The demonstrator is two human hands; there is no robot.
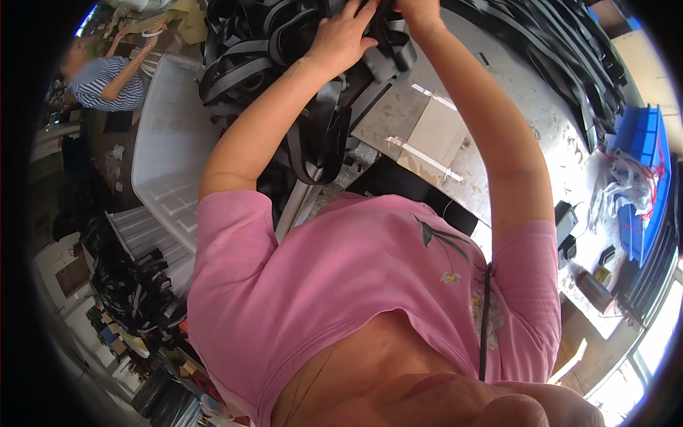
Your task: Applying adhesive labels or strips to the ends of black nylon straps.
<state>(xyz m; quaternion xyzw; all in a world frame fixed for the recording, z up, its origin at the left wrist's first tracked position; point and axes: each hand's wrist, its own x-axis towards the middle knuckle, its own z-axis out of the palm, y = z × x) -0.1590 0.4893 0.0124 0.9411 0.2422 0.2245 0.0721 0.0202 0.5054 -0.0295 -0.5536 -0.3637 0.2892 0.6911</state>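
Observation:
At the top of the head view, my left hand (343, 40) reaches over a tangled pile of black straps (249, 67). Its fingers are stretched out and its thumb stands apart, touching or just above the straps. Close by on the right is my right hand (421, 10), partly cut off by the upper edge, so its fingers are hidden. Dark strap lengths hang between the two hands, slightly blurred. More long black straps (548, 53) lie side by side across the far right of the metal table (512, 107).
Taped to the table is a piece of cardboard (430, 135). A white plastic bin (171, 135) stands to the left, near another person (110, 82) in a striped top. At right are a blue tray (644, 192) with plastic bags (626, 181) and a dark cylinder (594, 290).

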